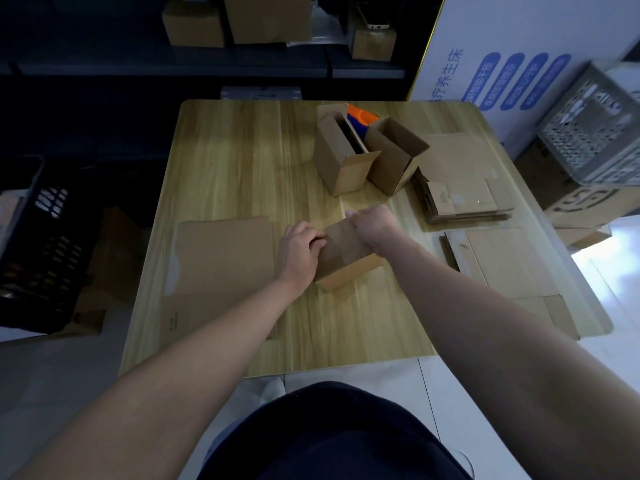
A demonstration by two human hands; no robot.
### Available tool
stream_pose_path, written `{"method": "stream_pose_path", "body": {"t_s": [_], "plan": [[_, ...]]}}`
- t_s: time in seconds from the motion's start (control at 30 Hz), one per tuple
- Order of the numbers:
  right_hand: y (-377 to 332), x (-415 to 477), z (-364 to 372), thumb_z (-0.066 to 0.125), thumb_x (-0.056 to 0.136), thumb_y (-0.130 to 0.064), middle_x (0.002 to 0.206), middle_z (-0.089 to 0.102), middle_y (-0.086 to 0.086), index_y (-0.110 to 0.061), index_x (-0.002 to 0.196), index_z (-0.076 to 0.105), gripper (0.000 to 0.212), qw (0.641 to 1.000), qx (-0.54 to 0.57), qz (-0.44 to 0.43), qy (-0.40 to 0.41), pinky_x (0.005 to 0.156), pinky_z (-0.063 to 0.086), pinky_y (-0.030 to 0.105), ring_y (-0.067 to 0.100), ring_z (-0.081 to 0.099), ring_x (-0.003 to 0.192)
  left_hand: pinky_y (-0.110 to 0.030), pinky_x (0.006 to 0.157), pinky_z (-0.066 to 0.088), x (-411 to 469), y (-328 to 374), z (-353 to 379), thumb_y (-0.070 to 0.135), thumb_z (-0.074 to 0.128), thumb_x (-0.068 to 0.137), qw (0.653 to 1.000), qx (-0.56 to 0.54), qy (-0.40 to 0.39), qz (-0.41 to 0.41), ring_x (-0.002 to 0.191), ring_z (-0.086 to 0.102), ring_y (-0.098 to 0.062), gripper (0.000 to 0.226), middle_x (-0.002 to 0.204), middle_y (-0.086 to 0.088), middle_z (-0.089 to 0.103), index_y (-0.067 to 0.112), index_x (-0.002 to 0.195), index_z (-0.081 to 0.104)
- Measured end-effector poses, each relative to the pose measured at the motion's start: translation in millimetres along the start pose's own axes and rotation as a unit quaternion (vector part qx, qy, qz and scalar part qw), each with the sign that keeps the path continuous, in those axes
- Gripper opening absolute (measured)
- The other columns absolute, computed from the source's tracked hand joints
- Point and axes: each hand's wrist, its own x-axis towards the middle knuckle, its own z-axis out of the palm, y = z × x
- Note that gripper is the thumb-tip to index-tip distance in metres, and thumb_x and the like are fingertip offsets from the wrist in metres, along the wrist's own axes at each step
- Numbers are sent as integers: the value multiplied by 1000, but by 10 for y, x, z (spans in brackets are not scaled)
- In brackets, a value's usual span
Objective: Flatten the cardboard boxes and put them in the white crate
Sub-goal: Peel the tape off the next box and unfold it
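A small taped cardboard box stands on the wooden table in front of me. My left hand grips its left end with curled fingers. My right hand grips its far right edge. Two open upright boxes stand behind it. Flattened boxes lie in a stack to the right and as a sheet to the left. A pale lattice crate sits tilted at the right edge, off the table.
An orange and blue object sticks out behind the open boxes. More flat cardboard lies at the table's right front. A black crate stands on the floor at left. Shelves with boxes are beyond the table.
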Motion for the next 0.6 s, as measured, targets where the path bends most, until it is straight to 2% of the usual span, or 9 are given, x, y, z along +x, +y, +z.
{"method": "stream_pose_path", "body": {"t_s": [0.07,0.17,0.3,0.37,0.47,0.6], "plan": [[9,2,4,55,93,-31,82,54,3,-1,117,62,39,1000,3,1,1,81,45,32,20,50,86,-15,79,34,-2,-1,9,10,62,88,1000,-1,3,4,93,51,-18,14,92,-5,63,4,94,72],[13,11,7,56,92,-33,93,56,7,-1,117,62,40,1000,4,2,8,85,48,35,21,51,86,-12,77,31,12,-5,16,9,63,87,1000,-7,3,10,90,51,-17,11,88,-4,63,4,90,73],[33,23,11,56,92,-32,94,55,8,0,117,62,41,1000,-2,3,12,86,48,35,21,51,86,-12,77,30,76,-3,13,9,63,87,1000,-14,-14,-3,93,50,-16,9,88,0,61,6,85,70],[33,28,9,56,92,-32,85,55,5,-1,117,61,41,1000,0,6,9,83,46,33,21,51,86,-15,78,30,136,14,2,9,62,87,999,-10,-36,-19,95,49,-16,9,87,3,56,7,81,68],[20,29,6,56,92,-33,72,48,-3,-2,117,62,40,1000,1,12,6,79,44,31,20,51,85,-21,81,35,205,50,-6,5,60,88,997,48,-55,-14,98,48,-19,10,91,-3,56,7,79,64],[22,37,12,56,92,-32,81,54,3,-1,117,62,40,1000,-3,11,10,84,47,34,21,51,86,-32,87,42,195,96,3,2,53,90,987,143,-66,32,99,48,-22,10,98,-6,56,7,90,62]]}}
